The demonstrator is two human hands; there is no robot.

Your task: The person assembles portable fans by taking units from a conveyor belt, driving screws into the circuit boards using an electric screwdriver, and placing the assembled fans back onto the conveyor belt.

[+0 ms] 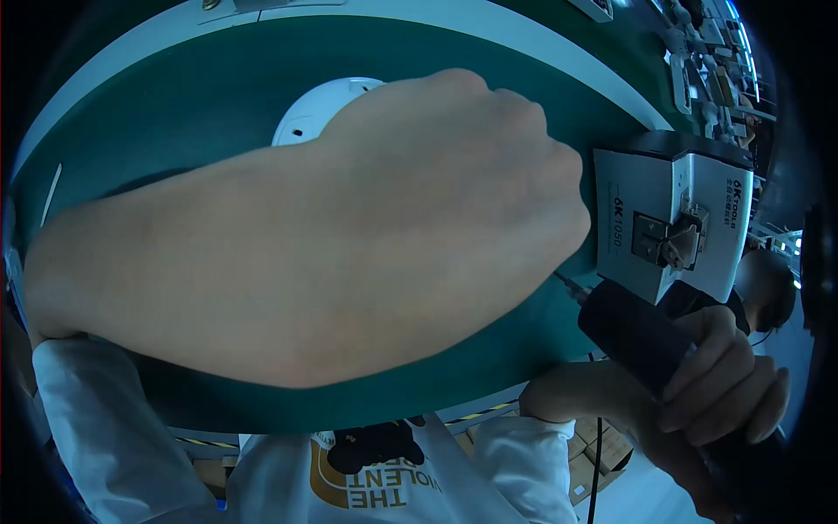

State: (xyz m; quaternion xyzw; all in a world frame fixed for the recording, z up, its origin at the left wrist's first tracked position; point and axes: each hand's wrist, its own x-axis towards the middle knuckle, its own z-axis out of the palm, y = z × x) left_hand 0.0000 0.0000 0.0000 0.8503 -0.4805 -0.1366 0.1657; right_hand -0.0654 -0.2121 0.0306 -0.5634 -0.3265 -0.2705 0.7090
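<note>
My left hand (463, 183) is very close to the camera, its forearm stretching across the view from the left. Its back faces me and the fingers are curled under, so anything inside them is hidden. Behind it, a round white plastic part (319, 109) with a small dark slot shows only in part on the green work surface (192, 96). At the lower right, my right hand (724, 375) is wrapped around a black electric screwdriver (637, 336). The screwdriver's thin bit points up and left, close to the left hand's lower edge.
A white screw feeder box (637, 214) marked 6K stands at the right, with a metal mechanism on its front. A thin pale strip (52, 194) lies at the far left. A black cable (597, 472) hangs near cardboard boxes (580, 476). Another person (768, 288) is beyond the feeder.
</note>
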